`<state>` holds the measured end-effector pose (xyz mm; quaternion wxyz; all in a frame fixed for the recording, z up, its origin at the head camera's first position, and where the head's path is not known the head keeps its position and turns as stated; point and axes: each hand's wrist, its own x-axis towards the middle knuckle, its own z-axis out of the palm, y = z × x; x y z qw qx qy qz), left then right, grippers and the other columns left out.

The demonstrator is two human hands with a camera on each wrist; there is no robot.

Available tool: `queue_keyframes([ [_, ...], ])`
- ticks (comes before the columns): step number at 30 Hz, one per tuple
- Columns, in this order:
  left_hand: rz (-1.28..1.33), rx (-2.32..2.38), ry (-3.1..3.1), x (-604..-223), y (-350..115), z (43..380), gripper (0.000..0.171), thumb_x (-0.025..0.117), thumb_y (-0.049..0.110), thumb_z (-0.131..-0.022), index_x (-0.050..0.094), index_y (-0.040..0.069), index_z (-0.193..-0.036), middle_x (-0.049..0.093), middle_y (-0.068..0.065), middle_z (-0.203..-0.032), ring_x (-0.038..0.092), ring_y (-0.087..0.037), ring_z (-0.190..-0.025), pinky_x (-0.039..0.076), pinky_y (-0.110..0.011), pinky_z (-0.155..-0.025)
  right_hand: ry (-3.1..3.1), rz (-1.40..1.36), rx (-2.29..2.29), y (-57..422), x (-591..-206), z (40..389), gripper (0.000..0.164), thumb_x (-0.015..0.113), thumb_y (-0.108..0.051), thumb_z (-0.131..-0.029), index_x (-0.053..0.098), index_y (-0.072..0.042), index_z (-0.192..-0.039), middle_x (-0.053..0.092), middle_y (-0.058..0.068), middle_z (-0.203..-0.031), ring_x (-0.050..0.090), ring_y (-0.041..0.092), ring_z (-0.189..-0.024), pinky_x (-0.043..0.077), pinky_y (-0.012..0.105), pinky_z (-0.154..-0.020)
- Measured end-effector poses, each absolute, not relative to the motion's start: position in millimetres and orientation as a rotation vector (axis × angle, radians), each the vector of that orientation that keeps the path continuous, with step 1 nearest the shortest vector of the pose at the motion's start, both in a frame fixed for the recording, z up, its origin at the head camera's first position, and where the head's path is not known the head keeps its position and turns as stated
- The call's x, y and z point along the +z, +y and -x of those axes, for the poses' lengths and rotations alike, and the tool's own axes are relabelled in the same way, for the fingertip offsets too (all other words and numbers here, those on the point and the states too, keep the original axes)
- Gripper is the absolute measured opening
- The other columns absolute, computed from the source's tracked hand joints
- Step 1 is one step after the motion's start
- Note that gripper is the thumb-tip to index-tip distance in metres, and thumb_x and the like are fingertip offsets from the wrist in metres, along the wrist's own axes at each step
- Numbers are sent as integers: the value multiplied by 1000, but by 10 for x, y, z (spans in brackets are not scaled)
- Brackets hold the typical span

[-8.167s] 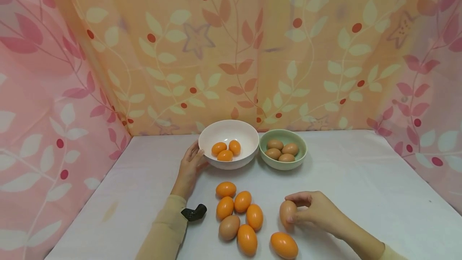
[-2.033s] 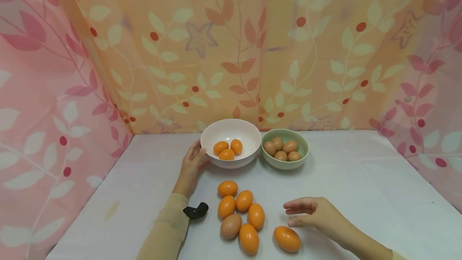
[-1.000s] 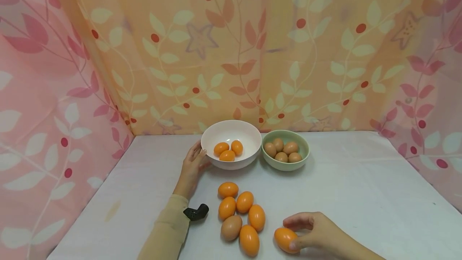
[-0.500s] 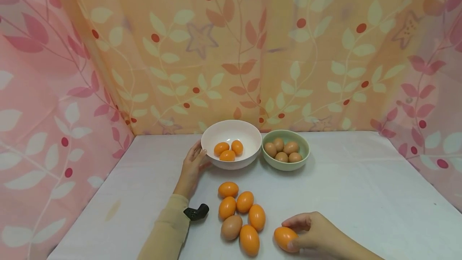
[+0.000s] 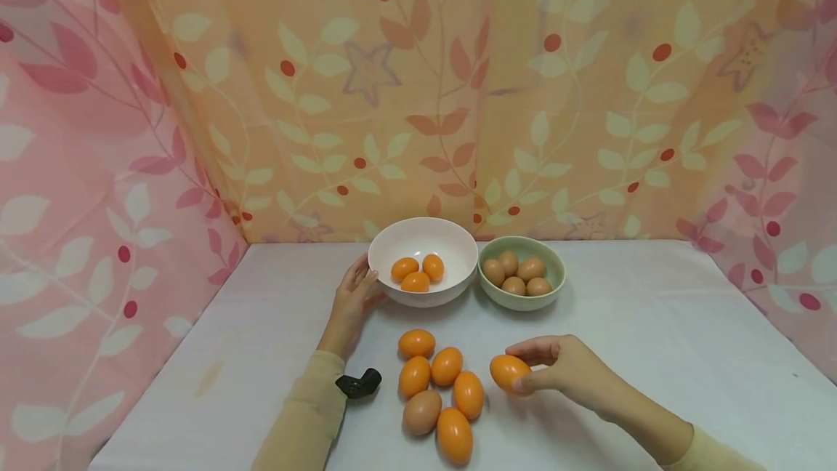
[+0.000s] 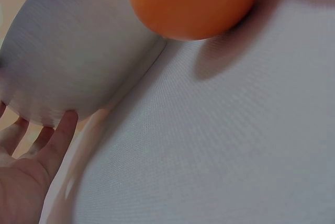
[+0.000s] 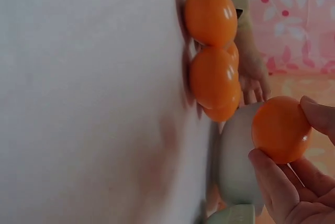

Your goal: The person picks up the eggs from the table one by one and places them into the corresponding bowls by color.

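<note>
My right hand (image 5: 575,376) pinches an orange egg (image 5: 508,373) between thumb and fingers. In the right wrist view this orange egg (image 7: 281,130) hangs clear of the white cloth, held at the fingertips. My left hand (image 5: 353,300) rests against the left outer side of a white bowl (image 5: 423,298), its fingertips touching the wall in the left wrist view. Three orange eggs lie inside that bowl. Beside it on the right, a light green bowl (image 5: 523,302) contains several brown eggs (image 5: 531,268).
Several orange eggs (image 5: 468,395) and one brown egg (image 5: 422,413) lie clustered on the white cloth (image 5: 654,340) in front of the bowls. A black device (image 5: 360,384) is at the left wrist. Patterned curtains (image 5: 425,93) stand behind and on both sides.
The brown egg held earlier has joined those in the green bowl. My right hand has since grasped the lone orange egg at front right and raised it forward. The left hand stays at the white bowl.
</note>
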<state>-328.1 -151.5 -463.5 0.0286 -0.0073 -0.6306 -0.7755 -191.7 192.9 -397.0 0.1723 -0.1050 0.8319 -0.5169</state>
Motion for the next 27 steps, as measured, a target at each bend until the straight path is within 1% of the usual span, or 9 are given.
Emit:
queue_keyframes([
  [6, 19, -2397, -1940, -4651, -1535, 3291, 57, 56, 22, -101, 34, 19, -155, 30, -4, -163, 38, -25, -146, 46, -48, -111, 2415, 317, -1468, 1806, -3740, 2083, 51, 82, -24, -77, 69, -7, -124, 73, 8, -119, 65, 19, -114, 57, 33, -91],
  [9, 31, -2396, -1939, -4654, -1549, 3296, 58, 56, 22, -102, 33, 18, -155, 29, -4, -164, 36, -25, -147, 45, -49, -111, 2420, 345, -1488, 1749, -3669, 2197, 52, 81, -24, -79, 67, -5, -125, 72, 9, -119, 66, 19, -110, 57, 35, -92],
  [13, 29, -2394, -1938, -4655, -1551, 3293, 58, 56, 23, -101, 34, 18, -154, 30, -5, -163, 37, -25, -146, 45, -49, -111, 2426, 375, -1509, 1687, -3622, 2367, 50, 79, -23, -82, 66, -2, -126, 72, 10, -117, 66, 16, -102, 58, 33, -91],
  [16, 25, -2392, -1946, -4645, -1528, 3287, 57, 57, 24, -101, 35, 19, -154, 32, -5, -162, 38, -25, -146, 46, -48, -110, 2442, 364, -1512, 1641, -3615, 2480, 50, 79, -21, -82, 66, -1, -126, 73, 10, -116, 67, 14, -100, 58, 32, -89],
  [20, 25, -2391, -1953, -4634, -1499, 3279, 56, 57, 24, -101, 36, 21, -153, 32, -3, -162, 40, -24, -144, 48, -47, -108, 2491, 306, -1483, 1567, -3596, 2625, 48, 80, -23, -82, 68, -4, -125, 73, 10, -115, 66, 14, -98, 57, 28, -85],
  [25, 8, -2398, -1949, -4644, -1510, 3279, 55, 57, 24, -101, 37, 23, -152, 33, -2, -162, 42, -24, -143, 50, -45, -107, 2531, 244, -1448, 1434, -3526, 2787, 49, 82, -24, -81, 69, -6, -125, 72, 11, -120, 64, 17, -101, 56, 24, -81],
  [27, 13, -2398, -1944, -4645, -1526, 3280, 55, 57, 23, -101, 37, 22, -153, 33, -3, -162, 41, -25, -143, 50, -45, -106, 2540, 237, -1447, 1374, -3494, 2850, 50, 81, -24, -81, 68, -6, -126, 71, 12, -123, 64, 19, -105, 57, 25, -84],
])
